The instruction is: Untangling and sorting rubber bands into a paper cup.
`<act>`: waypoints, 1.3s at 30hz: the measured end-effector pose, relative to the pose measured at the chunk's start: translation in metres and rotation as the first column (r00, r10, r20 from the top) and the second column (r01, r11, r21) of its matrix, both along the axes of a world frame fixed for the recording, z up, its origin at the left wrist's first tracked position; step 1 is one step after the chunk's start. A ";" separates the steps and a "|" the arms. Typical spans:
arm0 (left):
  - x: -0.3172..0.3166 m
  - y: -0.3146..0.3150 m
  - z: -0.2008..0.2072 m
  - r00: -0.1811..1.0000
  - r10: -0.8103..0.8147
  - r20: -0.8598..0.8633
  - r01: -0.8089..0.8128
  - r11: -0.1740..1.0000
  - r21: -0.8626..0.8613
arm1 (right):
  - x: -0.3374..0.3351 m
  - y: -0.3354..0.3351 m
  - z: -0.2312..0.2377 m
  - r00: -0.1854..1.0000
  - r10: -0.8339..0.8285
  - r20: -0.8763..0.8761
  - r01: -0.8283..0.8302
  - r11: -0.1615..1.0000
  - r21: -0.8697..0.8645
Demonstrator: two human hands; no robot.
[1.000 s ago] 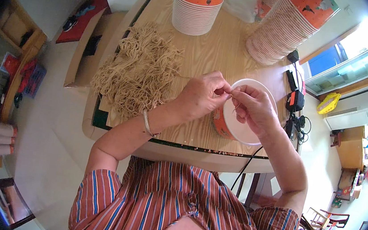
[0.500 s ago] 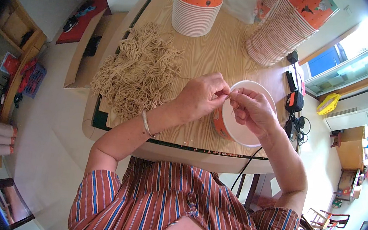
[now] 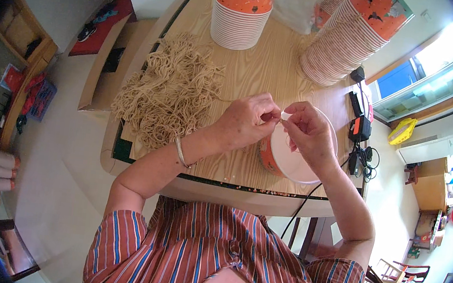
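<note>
My left hand is closed in a pinch at the left rim of an orange-and-white paper bucket. A thin beige cord runs into its fingers from the tangled pile of cords on the left of the table. My right hand reaches over the bucket's opening, thumb and fingers pinched together against the left hand's fingertips. What sits between the right fingertips is too small to make out. The bucket stands upright near the table's front edge, its white inside partly hidden by the right hand.
A stack of nested paper buckets stands at the back middle, and a taller leaning stack at the back right. Black adapters and coiled cables lie along the right edge. An open cardboard box is left of the table.
My right fingers have lifted and shifted slightly at the rim, and a small white patch now shows between the fingertips. The left hand keeps its pinch in nearly the same place.
</note>
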State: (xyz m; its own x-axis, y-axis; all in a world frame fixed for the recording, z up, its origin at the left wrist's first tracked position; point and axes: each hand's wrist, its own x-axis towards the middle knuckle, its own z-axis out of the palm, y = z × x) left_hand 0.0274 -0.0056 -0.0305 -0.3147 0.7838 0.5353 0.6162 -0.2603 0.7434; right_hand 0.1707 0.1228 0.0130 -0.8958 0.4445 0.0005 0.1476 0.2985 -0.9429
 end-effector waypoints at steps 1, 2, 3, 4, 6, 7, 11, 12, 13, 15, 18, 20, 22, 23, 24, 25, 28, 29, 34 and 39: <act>0.001 0.000 0.001 1.000 -0.006 0.025 0.006 1.000 -0.002 | 0.000 0.001 -0.004 1.000 0.002 0.000 -0.002 1.000 -0.001; 0.001 -0.001 0.002 0.999 -0.011 0.050 0.011 1.000 -0.003 | 0.001 0.002 -0.009 1.000 -0.016 0.019 0.015 0.999 0.042; 0.001 -0.001 0.002 0.999 -0.012 0.050 0.012 1.000 -0.002 | 0.001 0.003 -0.011 0.999 -0.036 0.037 0.033 0.996 0.086; 0.001 0.000 0.002 0.998 -0.010 0.057 0.011 1.000 -0.015 | 0.002 0.001 -0.010 0.999 -0.036 0.037 0.033 0.996 0.087; 0.000 0.000 0.001 0.998 -0.008 0.063 0.010 1.000 -0.027 | 0.002 -0.002 -0.006 0.997 -0.060 0.052 0.053 0.990 0.132; 0.000 0.000 0.000 0.998 -0.006 0.068 0.008 1.000 -0.028 | 0.002 -0.002 -0.006 0.997 -0.059 0.052 0.051 0.990 0.132; 0.002 0.000 0.002 0.998 0.013 0.063 -0.011 0.999 -0.033 | 0.003 0.000 -0.010 0.995 -0.079 0.066 0.061 0.969 0.240; 0.002 0.000 0.001 0.998 0.013 0.064 -0.011 0.999 -0.032 | 0.003 0.001 -0.011 0.996 -0.077 0.043 0.061 0.954 0.295; 0.002 0.001 0.000 0.998 0.004 0.070 -0.002 1.000 -0.020 | 0.003 0.001 -0.011 0.996 -0.077 0.043 0.061 0.953 0.296; 0.002 0.001 0.000 0.997 -0.005 0.077 0.006 1.000 -0.009 | 0.002 0.000 -0.010 0.997 -0.071 0.040 0.056 0.954 0.296; 0.002 0.000 0.000 0.999 0.002 0.049 -0.001 1.000 -0.003 | 0.001 0.002 -0.012 0.996 -0.071 0.051 0.054 0.957 0.286; 0.003 -0.001 -0.002 0.999 0.025 0.032 -0.025 1.000 -0.003 | 0.000 0.001 -0.008 0.993 -0.073 0.088 0.051 0.973 0.224; 0.005 -0.001 -0.001 0.999 0.037 0.012 -0.037 0.999 0.012 | 0.000 0.002 -0.005 0.989 -0.077 0.124 0.056 0.985 0.160; 0.006 -0.002 0.000 0.999 0.049 -0.009 -0.049 0.998 0.026 | 0.001 0.004 -0.005 0.988 -0.055 0.143 0.038 0.992 0.120; 0.007 -0.002 0.001 0.999 0.049 -0.009 -0.049 0.998 0.026 | 0.000 0.006 -0.004 0.986 -0.032 0.162 0.020 0.997 0.079; 0.007 -0.003 0.001 0.997 0.070 -0.046 -0.068 0.997 0.027 | 0.000 0.007 -0.003 0.986 -0.032 0.162 0.019 0.997 0.079; 0.008 -0.003 0.000 0.990 0.094 -0.101 -0.090 0.995 0.042 | -0.002 0.010 0.001 0.987 0.022 0.160 -0.012 0.998 -0.059; 0.008 -0.004 0.000 0.988 0.098 -0.120 -0.092 0.994 0.055 | -0.003 0.012 0.001 0.988 0.045 0.151 -0.020 0.986 -0.164; 0.010 -0.003 -0.001 0.968 0.159 -0.196 -0.143 0.985 0.097 | -0.005 0.016 0.003 0.985 0.099 0.143 -0.042 0.933 -0.358; 0.007 -0.007 -0.004 0.866 0.220 -0.449 -0.150 0.971 0.187 | -0.004 0.025 0.001 0.969 0.206 0.139 -0.110 0.855 -0.507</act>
State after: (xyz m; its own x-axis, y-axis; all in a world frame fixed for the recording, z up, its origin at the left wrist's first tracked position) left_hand 0.0343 -0.0125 -0.0342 -0.1346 0.6407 0.7559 0.9272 -0.1877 0.3241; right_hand 0.1668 0.1482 0.0138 -0.9164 0.1953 -0.3493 0.3208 -0.1631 -0.9330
